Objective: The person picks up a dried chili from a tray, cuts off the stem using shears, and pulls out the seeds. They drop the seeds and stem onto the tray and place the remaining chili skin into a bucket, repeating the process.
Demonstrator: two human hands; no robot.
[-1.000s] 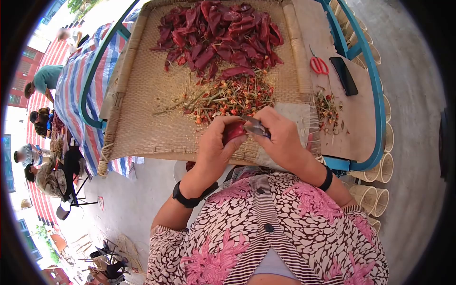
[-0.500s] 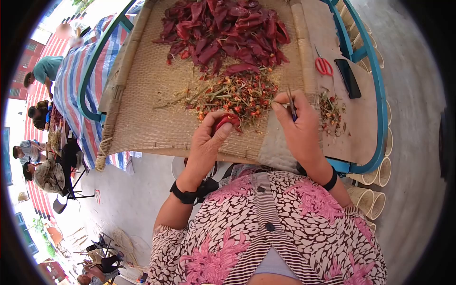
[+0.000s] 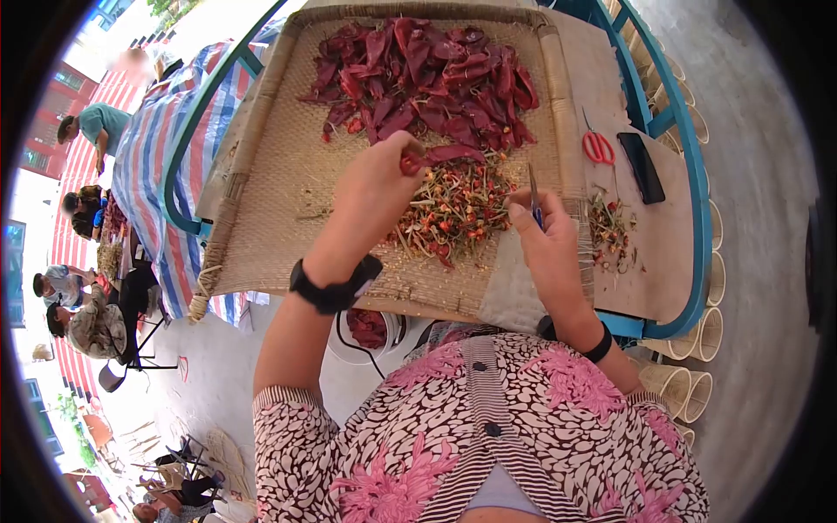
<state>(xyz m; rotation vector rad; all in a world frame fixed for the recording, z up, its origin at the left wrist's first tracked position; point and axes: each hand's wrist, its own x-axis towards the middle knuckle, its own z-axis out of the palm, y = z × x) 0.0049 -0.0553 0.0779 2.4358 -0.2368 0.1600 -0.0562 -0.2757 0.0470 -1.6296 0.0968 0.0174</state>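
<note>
My left hand (image 3: pixel 377 196) is over the lower edge of a pile of dried red peppers (image 3: pixel 436 78). Its fingers are closed on a dried red pepper (image 3: pixel 411 164), mostly covered by the hand. Close to those fingertips lies a long pepper (image 3: pixel 458 154). My right hand (image 3: pixel 549 248) grips small scissors (image 3: pixel 534 196), their thin blades pointing away from me and a bit of blue handle showing. Between the hands is a heap of cut stems and seedy pepper tops (image 3: pixel 458 209). All of this rests on a woven tray (image 3: pixel 270 174).
Right of the tray, red-handled scissors (image 3: pixel 598 146), a black phone (image 3: pixel 641 167) and more stem scraps (image 3: pixel 610 218) lie on a board inside a blue metal frame (image 3: pixel 693 192). A white bucket (image 3: pixel 349 353) with red peppers stands below. Several people sit or stand at far left.
My left hand has moved up and away from me, from the tray's near side to the pepper pile's edge. My right hand stays near the stems with the scissors. The view has shifted slightly.
</note>
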